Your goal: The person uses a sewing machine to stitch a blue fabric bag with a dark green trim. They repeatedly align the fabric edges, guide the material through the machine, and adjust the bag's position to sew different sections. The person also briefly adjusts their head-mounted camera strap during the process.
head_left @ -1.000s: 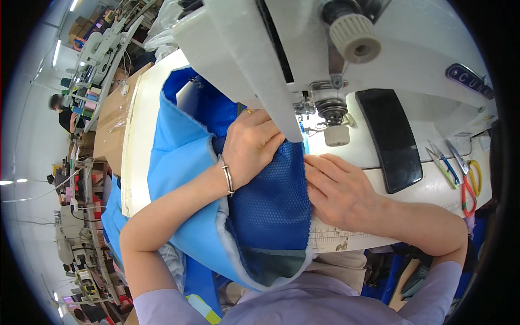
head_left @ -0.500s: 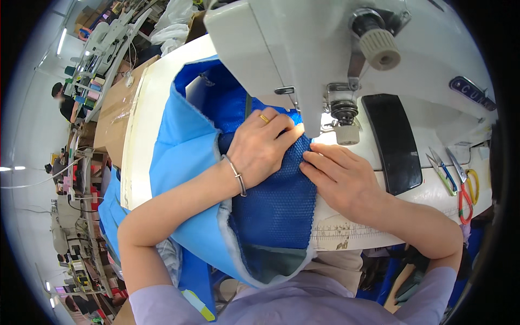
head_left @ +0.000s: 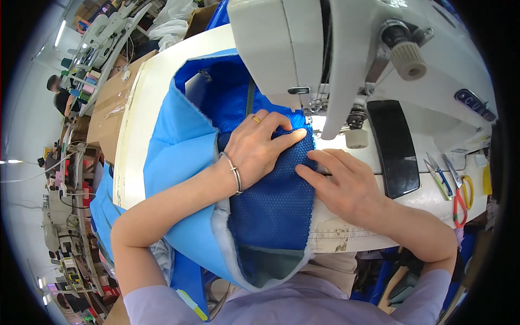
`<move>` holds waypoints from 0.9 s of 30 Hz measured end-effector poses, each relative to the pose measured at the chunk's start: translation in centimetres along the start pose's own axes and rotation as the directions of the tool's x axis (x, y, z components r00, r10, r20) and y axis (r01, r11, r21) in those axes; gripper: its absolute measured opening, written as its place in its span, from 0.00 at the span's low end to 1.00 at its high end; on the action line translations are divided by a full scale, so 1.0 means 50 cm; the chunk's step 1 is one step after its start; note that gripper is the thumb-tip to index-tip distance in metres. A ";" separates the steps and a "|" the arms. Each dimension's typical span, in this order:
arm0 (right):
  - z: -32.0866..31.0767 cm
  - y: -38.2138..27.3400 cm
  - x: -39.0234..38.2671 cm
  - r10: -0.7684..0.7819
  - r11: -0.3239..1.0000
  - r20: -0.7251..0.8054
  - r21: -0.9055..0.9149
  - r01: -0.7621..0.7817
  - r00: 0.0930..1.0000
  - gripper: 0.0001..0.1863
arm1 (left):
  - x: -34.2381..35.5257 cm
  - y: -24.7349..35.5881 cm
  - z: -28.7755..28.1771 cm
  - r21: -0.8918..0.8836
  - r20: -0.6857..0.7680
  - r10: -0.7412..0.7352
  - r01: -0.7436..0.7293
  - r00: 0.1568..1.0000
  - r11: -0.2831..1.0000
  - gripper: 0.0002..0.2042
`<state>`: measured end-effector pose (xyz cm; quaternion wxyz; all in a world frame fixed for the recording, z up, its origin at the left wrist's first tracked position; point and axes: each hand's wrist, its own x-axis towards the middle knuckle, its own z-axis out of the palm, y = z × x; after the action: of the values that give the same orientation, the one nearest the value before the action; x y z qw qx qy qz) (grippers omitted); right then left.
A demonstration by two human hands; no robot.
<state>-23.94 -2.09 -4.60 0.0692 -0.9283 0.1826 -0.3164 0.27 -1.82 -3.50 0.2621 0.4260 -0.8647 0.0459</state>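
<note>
A blue mesh panel [head_left: 271, 208] lies under the sewing machine's head [head_left: 265, 49], its right edge running up to the presser foot [head_left: 308, 119]. It is joined to padded light-blue fabric [head_left: 181, 157] that curves around on the left. My left hand [head_left: 252, 146] is closed on the mesh just left of the foot, thumb and curled fingers gathering the cloth. Over the panel's right edge lies my right hand [head_left: 346, 184], fingers stretched out and thumb resting on the mesh. The needle tip cannot be made out.
Right of the machine head lies a dark, glossy phone-like slab [head_left: 394, 149]. Thread snips [head_left: 440, 176] and red-and-yellow-handled scissors [head_left: 458, 189] lie farther right. A printed ruler strip [head_left: 336, 236] runs along the table's near edge. A cardboard box [head_left: 111, 111] stands at the left.
The machine head appears farther right in view, showing more of the foot. My right hand's fingers have spread and sit a little lower along the edge. My left hand stays on the mesh.
</note>
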 end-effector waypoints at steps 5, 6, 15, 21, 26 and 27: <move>0.005 0.001 0.007 -0.048 0.999 -0.053 0.009 0.049 0.997 0.22 | -0.003 -0.009 0.013 -0.062 -0.091 -0.019 0.013 0.996 0.998 0.18; 0.006 0.004 0.005 -0.066 0.998 -0.039 -0.003 0.066 0.997 0.22 | -0.003 -0.008 0.014 -0.068 -0.103 -0.019 0.012 0.994 0.998 0.18; 0.003 -0.006 0.012 -0.035 0.999 -0.001 -0.011 0.035 0.999 0.21 | 0.006 -0.013 -0.011 -0.070 0.010 0.039 -0.038 0.999 0.997 0.18; 0.003 -0.001 0.010 -0.053 0.998 0.047 -0.037 0.055 0.998 0.21 | 0.003 -0.030 -0.004 -0.054 -0.001 0.101 -0.101 0.995 0.993 0.19; 0.005 0.003 0.015 -0.043 0.990 0.054 -0.131 0.050 0.998 0.22 | 0.008 -0.053 0.011 -0.041 -0.038 0.154 -0.156 0.987 0.987 0.19; 0.005 0.005 0.017 -0.043 0.986 0.055 -0.161 0.052 0.998 0.22 | 0.011 -0.057 0.014 -0.034 -0.058 0.169 -0.171 0.984 0.985 0.18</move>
<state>-23.23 -2.64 -4.36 -0.0098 -0.9428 0.1838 -0.2778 1.88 -4.21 -4.24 0.2893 0.3440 -0.8911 0.0629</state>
